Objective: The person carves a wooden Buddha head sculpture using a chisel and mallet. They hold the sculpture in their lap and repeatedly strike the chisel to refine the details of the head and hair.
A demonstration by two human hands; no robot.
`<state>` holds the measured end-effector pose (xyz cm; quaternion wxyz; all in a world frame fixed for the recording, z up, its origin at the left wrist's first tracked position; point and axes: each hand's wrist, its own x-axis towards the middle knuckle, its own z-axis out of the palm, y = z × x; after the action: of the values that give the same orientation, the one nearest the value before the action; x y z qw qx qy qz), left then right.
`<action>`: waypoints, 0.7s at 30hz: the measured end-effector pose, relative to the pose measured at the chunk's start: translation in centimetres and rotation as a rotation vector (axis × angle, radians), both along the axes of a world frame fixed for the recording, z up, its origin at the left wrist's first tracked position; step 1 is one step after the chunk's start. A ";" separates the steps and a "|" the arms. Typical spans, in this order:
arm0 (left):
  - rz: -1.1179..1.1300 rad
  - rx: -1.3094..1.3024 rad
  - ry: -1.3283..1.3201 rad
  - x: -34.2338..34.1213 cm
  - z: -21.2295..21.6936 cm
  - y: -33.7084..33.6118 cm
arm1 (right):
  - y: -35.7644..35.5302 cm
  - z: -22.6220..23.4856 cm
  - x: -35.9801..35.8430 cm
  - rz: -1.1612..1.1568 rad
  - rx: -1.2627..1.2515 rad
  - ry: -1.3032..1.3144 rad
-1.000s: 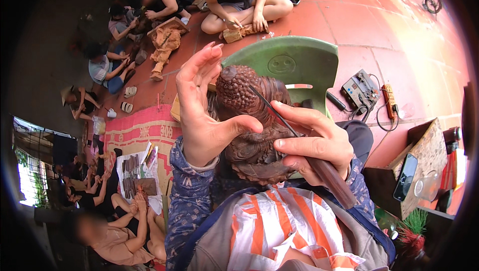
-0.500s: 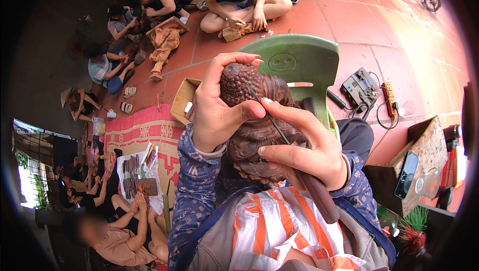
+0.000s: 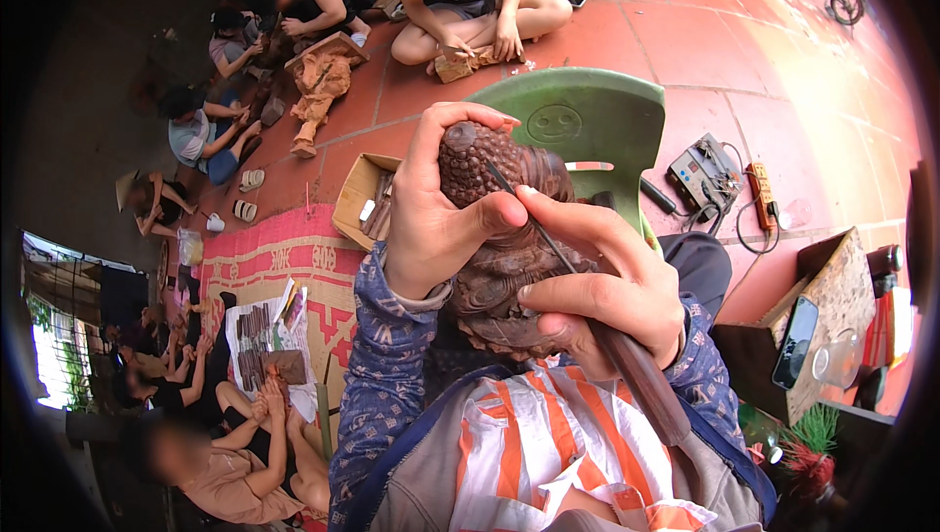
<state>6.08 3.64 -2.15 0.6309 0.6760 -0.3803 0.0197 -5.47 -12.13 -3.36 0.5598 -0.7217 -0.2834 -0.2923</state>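
A dark brown carved wooden statue (image 3: 509,268) with a bumpy rounded head stands on my lap, its head toward a green plastic chair (image 3: 587,121). My left hand (image 3: 431,209) wraps around the statue's head, with the thumb across its front. My right hand (image 3: 607,287) grips a carving chisel (image 3: 627,366) with a dark wooden handle. Its thin metal blade runs up to the statue's head, between the two hands. The lower part of the statue is hidden behind my hands.
A cardboard box (image 3: 362,199) of tools lies left of the chair on a red patterned mat (image 3: 274,268). A small electric device with cables (image 3: 705,175) lies at right. A phone (image 3: 795,341) rests on a wooden board. Several people sit carving on the tiled floor.
My left hand went from open fingers beside the statue's head to a closed grip around it. My right hand with the chisel has shifted slightly upward along the statue.
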 end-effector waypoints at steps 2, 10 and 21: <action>-0.018 -0.004 -0.043 0.2 -0.1 0.1 | -0.7 -0.6 0.4 0.201 0.139 -0.005; -0.013 -0.021 -0.017 0.0 -0.2 0.0 | -1.4 -1.0 0.6 0.153 0.222 -0.038; 0.057 0.009 -0.029 -0.7 0.2 -0.3 | -2.4 -0.7 2.1 0.160 0.321 0.077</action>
<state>5.43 3.39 -1.92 0.6213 0.6891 -0.3701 0.0456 -3.42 -14.48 -4.07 0.6996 -0.6090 -0.2680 -0.2606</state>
